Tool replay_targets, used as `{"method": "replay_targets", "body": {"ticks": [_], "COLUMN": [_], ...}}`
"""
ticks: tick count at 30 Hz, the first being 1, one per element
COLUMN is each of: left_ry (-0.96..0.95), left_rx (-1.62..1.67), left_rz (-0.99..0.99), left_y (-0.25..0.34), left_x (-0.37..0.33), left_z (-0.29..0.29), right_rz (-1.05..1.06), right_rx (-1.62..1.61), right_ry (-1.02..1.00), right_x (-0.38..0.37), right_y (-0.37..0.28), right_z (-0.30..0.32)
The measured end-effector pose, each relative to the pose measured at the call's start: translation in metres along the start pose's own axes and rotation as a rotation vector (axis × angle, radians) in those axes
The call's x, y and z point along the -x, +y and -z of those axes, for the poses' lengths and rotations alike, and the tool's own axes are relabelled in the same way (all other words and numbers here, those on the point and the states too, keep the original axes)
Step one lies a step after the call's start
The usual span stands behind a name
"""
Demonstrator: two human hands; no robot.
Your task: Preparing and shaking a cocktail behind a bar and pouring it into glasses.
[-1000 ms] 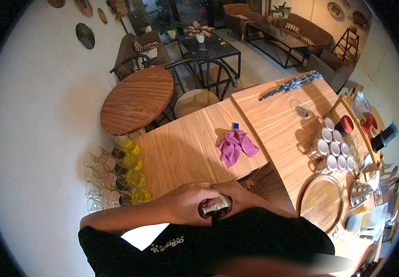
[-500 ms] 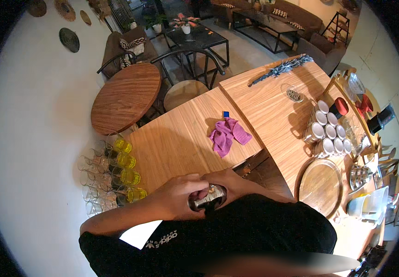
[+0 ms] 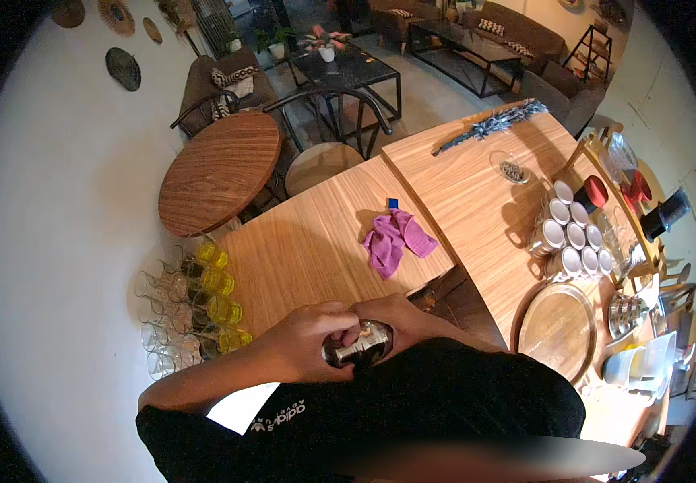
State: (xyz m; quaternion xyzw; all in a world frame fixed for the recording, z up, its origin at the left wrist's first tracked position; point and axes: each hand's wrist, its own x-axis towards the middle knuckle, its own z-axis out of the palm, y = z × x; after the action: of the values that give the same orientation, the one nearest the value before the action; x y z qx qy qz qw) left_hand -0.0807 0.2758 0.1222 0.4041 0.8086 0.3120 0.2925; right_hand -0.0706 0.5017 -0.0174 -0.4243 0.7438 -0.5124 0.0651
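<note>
Close to my chest, both my hands are wrapped round a dark, shiny, rounded vessel point(image 3: 370, 341); its exact kind I cannot make out. My left hand point(image 3: 313, 334) grips it from the left, its fingers bent over the near side and partly at the opening. From the right, my right hand point(image 3: 394, 315) closes around the far side, most of its fingers hidden. On the counter beyond lies a crumpled purple cloth point(image 3: 396, 241), with a small blue square point(image 3: 394, 204) beside it.
Several clear glasses point(image 3: 154, 336) and yellow-tinted glasses point(image 3: 217, 282) stand in rows by the left wall. At right are stacked white mugs point(image 3: 575, 236), a round wooden tray point(image 3: 558, 334), a glass dish point(image 3: 512, 170) and a feather duster point(image 3: 493, 125). A gap point(image 3: 452, 302) parts the counters.
The vessel has shifted slightly to the left and turned a little in my hands. Both hands keep their hold.
</note>
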Motion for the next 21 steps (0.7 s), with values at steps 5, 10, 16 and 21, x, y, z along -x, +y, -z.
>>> {"method": "replay_targets", "body": {"ticks": [5,10,16,21], "left_ry": [0.056,0.345,0.179,0.21], "left_rx": [-0.029,-0.389,-0.771,-1.042], "left_rz": [-0.068,-0.183,-0.241,-0.277], "left_y": [-0.008,-0.013,-0.006,0.008], "left_x": [-0.002,-0.016,-0.021,-0.04], "left_z": [-0.001,-0.014,0.0,-0.015], "right_rz": [-0.001,-0.115,-0.162,-0.129], "right_rx": [0.008,-0.154,-0.12,-0.118], "right_ry": [0.01,0.22,0.317,0.361], "right_x": [0.004,0.009,0.011,0.01], "right_y": [0.001,0.004,0.002,-0.002], "right_z": [0.004,0.013,0.009,0.015]}}
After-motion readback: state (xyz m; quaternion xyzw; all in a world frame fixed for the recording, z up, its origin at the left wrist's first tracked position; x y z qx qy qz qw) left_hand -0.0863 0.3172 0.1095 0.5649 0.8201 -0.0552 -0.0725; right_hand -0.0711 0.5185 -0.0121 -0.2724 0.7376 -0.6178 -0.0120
